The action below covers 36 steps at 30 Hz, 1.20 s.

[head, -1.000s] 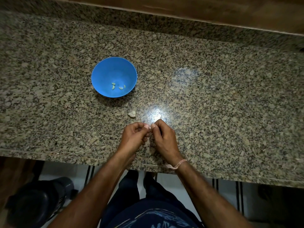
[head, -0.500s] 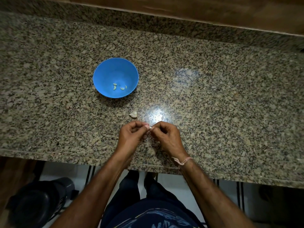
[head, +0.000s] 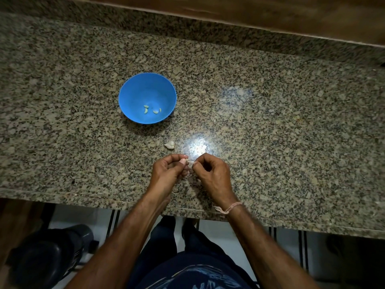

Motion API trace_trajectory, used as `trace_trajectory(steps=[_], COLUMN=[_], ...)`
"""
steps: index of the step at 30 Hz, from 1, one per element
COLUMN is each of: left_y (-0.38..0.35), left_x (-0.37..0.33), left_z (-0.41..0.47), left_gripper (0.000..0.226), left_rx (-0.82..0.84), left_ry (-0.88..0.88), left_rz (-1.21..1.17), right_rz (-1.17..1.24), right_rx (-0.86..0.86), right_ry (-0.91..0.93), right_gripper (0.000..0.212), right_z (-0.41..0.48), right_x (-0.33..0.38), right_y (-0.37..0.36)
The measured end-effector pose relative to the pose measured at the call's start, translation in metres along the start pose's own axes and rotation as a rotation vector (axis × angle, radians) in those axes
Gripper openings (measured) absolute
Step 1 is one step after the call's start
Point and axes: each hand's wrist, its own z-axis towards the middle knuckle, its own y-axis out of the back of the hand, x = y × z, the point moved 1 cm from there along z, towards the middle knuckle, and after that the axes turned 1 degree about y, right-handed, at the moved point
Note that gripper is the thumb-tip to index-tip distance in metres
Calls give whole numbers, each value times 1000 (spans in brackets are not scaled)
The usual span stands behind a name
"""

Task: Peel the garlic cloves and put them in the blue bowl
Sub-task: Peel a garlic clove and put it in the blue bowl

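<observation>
A blue bowl [head: 133, 90] stands on the granite counter, with several peeled garlic cloves [head: 146, 110] lying in its bottom. A small white piece of garlic [head: 170, 144] lies loose on the counter between the bowl and my hands. My left hand [head: 168, 171] pinches a small garlic clove [head: 186, 162] at its fingertips. My right hand [head: 211, 173] pinches a thin strip of the clove's skin [head: 192, 162] just to the right of it. Both hands hover close together above the counter's front part.
The speckled granite counter [head: 270, 122] runs the full width, its front edge [head: 104, 202] just below my wrists. A wooden ledge [head: 250, 11] runs along the back. Below the counter at the lower left stands a dark round object [head: 48, 255] on the floor.
My hands have drawn slightly apart, and a strip of skin now stretches between them. The bowl and the loose piece have not moved.
</observation>
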Motion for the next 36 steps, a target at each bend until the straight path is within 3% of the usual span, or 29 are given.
trace_trajectory(steps=[9,12,15,24,36], left_y=[-3,-4,-8,-9,-17], left_x=[1,1,-1,0,-3], left_z=[-3,-5,-8,-11,-13], left_gripper=[11,8,6,12,2], left_rx=[-126,-157,-159,-137,-195], left_ry=[-188,-298,-356,-347,-417], left_rz=[302,447,494,447,662], right_rz=[-285,-1,183,236,422], right_rx=[-21,24,26,12,48], right_ry=[125,63,10,-39,-222], right_gripper=[9,19,15,8,20], right_z=[4,0,-3,-1,0], right_x=[-7,2,6,-3,-5], right_y=[2,2,0,3,7])
